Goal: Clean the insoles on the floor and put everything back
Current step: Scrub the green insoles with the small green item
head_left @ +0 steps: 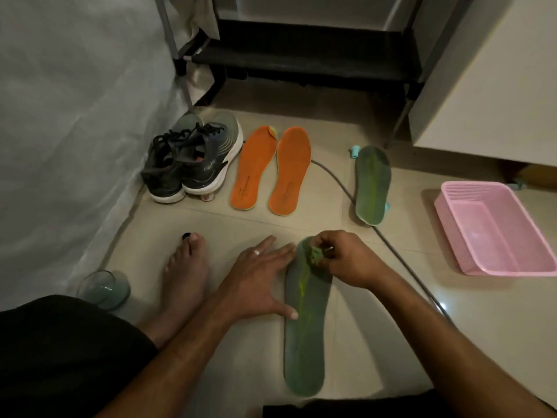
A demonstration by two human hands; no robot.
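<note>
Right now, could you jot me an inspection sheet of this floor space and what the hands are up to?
Surface: pale tiled floor, glossy.
Job's things: near green insole lies flat; far green insole beside a small teal item; two orange insoles side by side; pair of dark sneakers; pink basket, nothing seen inside.
Clutter: clear glass by the bare foot.
Grips: left hand flat, pressing the near insole's edge; right hand pinching a small green scrubber on its upper end.
Cables: grey cord running across the floor.
Surroundings: dark shelf rack, white cabinet, covered furniture on the left.
</note>
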